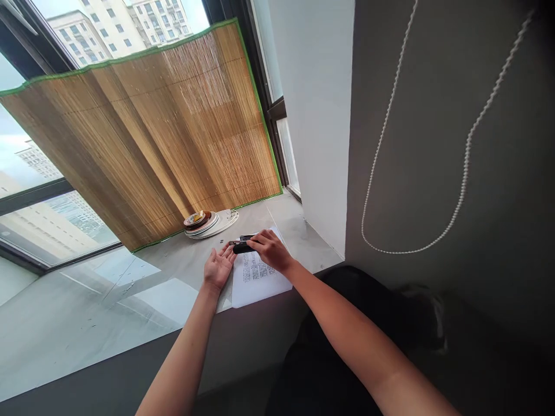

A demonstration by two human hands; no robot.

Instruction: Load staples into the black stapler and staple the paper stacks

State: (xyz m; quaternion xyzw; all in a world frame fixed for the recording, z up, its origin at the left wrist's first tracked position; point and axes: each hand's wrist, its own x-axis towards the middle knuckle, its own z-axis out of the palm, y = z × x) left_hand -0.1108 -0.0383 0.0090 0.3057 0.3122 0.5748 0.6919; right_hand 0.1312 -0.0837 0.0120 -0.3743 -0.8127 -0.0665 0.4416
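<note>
My right hand (pixel 271 249) is closed round a black stapler (pixel 243 247), which looks hinged open, with its metal part showing along the top. The stapler hangs over printed paper sheets (pixel 260 289) on the window sill. Palm up, my left hand (pixel 219 267) lies at the left edge of the paper. Its fingers are stretched out, with the tips under or against the stapler's front end; whether they touch it I cannot tell. A small dark bit (pixel 221 241) lies on the sill just beyond my left fingertips, too small to name.
Stacked plates (pixel 202 225) stand at the back of the pale sill (pixel 173 263). A bamboo blind (pixel 173 127) with green edging leans against the window. On the right, a white bead chain (pixel 373 173) hangs before the grey wall. The sill's front edge runs below my forearms.
</note>
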